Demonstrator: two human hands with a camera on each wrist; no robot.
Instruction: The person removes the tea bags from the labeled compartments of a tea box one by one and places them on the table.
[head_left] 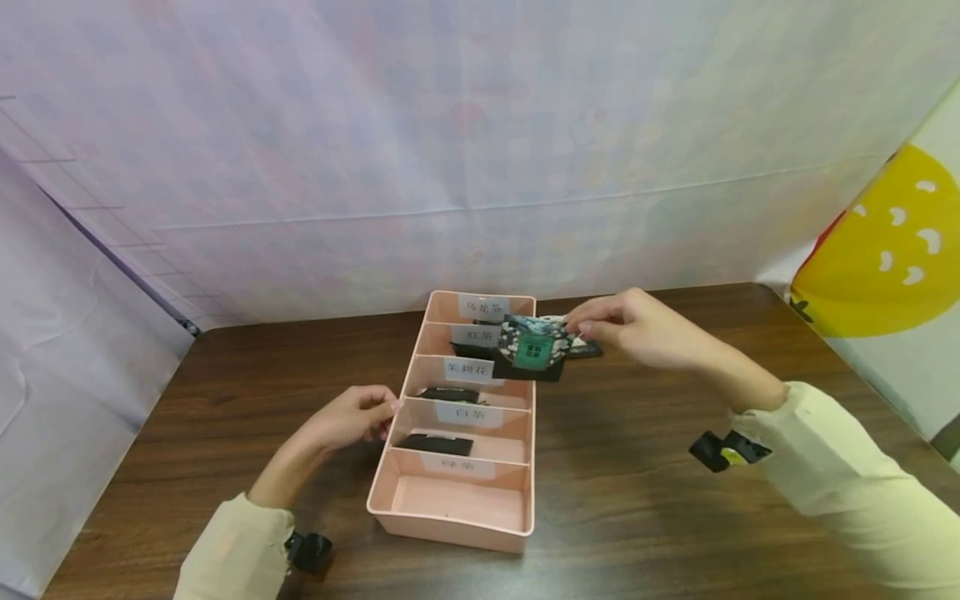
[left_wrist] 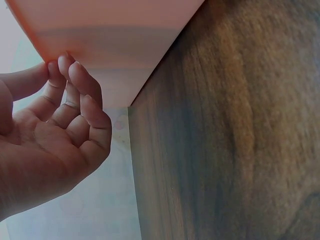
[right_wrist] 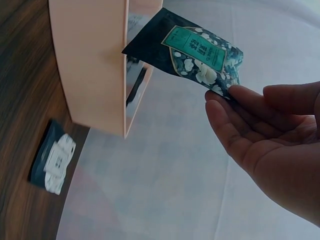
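My right hand (head_left: 637, 329) pinches a corner of a dark tea sachet (head_left: 531, 350) with a green label and white flowers between thumb and fingers. The sachet hangs over the right rim of a pink divided box (head_left: 450, 532), overlapping its middle and rear compartments in the head view. At the box's left side, my left hand (head_left: 358, 419) grips the rim with thumb and fingertips, its other fingers curled below. White labels with Chinese characters mark the compartments. Dark sachets lie inside several of them, such as one black sachet (head_left: 437, 445) near the front.
Another dark sachet (right_wrist: 54, 160) with a white pattern lies on the wooden table (head_left: 637, 500), right of the box's rear part. A pale curtain (head_left: 375, 150) hangs behind the table. At the far right is a yellow printed shape (head_left: 885, 250).
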